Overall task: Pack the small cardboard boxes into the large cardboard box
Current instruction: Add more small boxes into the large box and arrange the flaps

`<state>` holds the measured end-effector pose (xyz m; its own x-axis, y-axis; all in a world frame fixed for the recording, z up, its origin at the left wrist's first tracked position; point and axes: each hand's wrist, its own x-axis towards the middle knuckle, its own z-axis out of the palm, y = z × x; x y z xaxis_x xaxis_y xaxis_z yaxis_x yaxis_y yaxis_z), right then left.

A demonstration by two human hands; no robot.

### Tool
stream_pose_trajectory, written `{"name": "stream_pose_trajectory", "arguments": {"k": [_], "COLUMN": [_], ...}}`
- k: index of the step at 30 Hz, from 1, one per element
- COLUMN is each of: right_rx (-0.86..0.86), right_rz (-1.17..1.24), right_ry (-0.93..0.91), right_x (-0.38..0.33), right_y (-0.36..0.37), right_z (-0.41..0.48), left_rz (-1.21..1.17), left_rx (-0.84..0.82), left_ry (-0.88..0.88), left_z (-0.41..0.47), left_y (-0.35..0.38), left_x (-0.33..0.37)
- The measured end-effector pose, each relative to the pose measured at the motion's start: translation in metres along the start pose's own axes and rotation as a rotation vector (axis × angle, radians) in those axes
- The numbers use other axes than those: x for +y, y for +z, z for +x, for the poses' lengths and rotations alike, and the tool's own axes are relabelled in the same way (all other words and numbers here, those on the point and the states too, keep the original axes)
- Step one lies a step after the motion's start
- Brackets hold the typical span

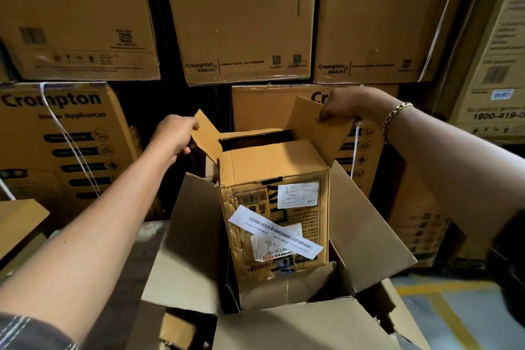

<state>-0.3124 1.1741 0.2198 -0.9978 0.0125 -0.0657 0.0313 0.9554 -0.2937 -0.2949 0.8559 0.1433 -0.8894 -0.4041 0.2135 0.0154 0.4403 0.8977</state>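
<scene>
A small brown cardboard box (272,179) with white shipping labels on its near side stands upright inside the large cardboard box (193,241), whose flaps spread open around it. The small box's lower part is hidden inside. My left hand (176,133) grips its raised left top flap. My right hand (349,105), with a gold bracelet at the wrist, pinches its raised right top flap. The near top flap lies folded down and a dark gap shows behind it.
Stacked brown appliance cartons (241,23) form a wall right behind the boxes. More printed cartons (56,133) stand at the left, and others at the right. A yellow-striped floor (443,307) shows at the lower right. Another small box (179,329) peeks out at the bottom.
</scene>
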Motion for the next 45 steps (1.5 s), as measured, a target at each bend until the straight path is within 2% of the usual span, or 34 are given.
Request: {"name": "stream_pose_trajectory", "arguments": {"k": [8, 12, 17, 26, 34, 39, 45], "right_rx": [0.007, 0.056, 0.159, 0.161, 0.153, 0.130, 0.144], "right_rz": [-0.002, 0.020, 0.010, 0.067, 0.098, 0.095, 0.219], "right_ry": [0.090, 0.091, 0.034, -0.046, 0.005, 0.008, 0.083], "right_x": [0.018, 0.021, 0.022, 0.024, 0.027, 0.026, 0.024], "right_y": [0.010, 0.009, 0.018, 0.035, 0.043, 0.046, 0.024], "right_z": [0.004, 0.005, 0.009, 0.008, 0.009, 0.007, 0.002], "left_rz": [-0.047, -0.073, 0.021, 0.205, 0.227, 0.186, -0.049], "left_rx": [-0.005, 0.043, 0.058, 0.097, 0.072, 0.040, 0.076], "left_ry": [-0.005, -0.016, 0.042, 0.139, 0.145, 0.152, 0.085], "left_z": [0.003, 0.010, 0.012, 0.005, 0.002, -0.003, 0.007], "left_y": [0.020, 0.025, 0.031, 0.036, 0.035, 0.034, 0.024], "left_x": [-0.012, -0.004, -0.005, -0.018, -0.025, -0.031, -0.024]}}
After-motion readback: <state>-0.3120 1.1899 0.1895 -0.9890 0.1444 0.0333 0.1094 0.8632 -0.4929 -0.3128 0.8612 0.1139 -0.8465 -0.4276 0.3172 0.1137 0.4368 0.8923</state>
